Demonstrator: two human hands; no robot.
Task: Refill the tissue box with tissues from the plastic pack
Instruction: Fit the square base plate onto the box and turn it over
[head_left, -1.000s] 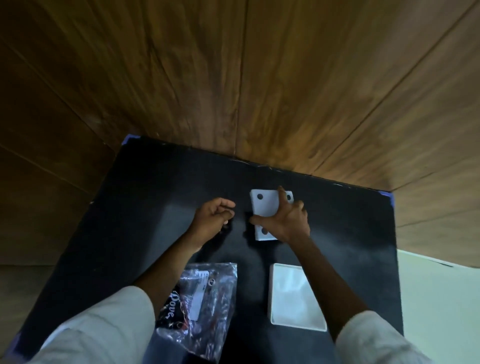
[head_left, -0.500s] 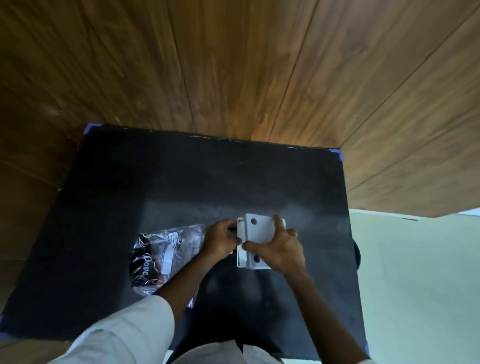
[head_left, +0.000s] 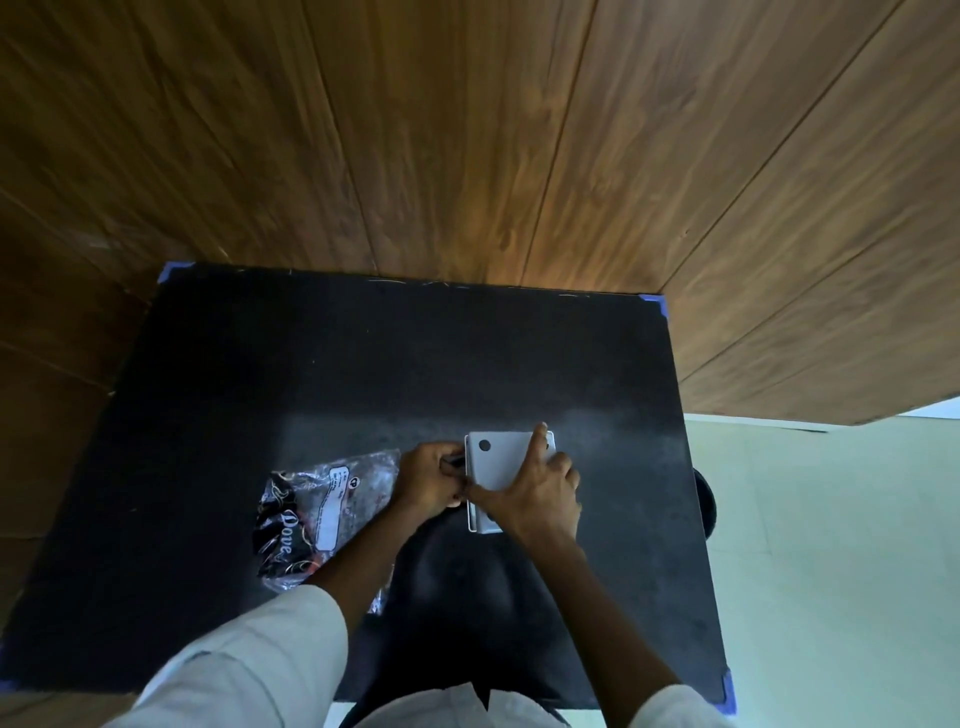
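Note:
A white tissue box (head_left: 501, 457) lies on the black table (head_left: 363, 364), a flat panel with a black dot facing up. My right hand (head_left: 537, 493) is spread over its top, with the thumb hooked at the left edge. At that same edge my left hand (head_left: 428, 483) has its fingers curled against the box. The plastic pack (head_left: 322, 512), clear with black "Dove" print and a white label, lies flat just left of my left hand. My left forearm covers part of it. No tissues are visible.
Wood-panelled wall stands behind the table's far edge. Pale floor (head_left: 831, 545) runs along the right side. Blue tape marks the table corners (head_left: 655, 304). My white sleeves (head_left: 249, 670) fill the bottom of the view.
My left hand has closed in on the box's left edge. The box now sits level with the pack instead of beyond it. The separate white piece near the front has left the view.

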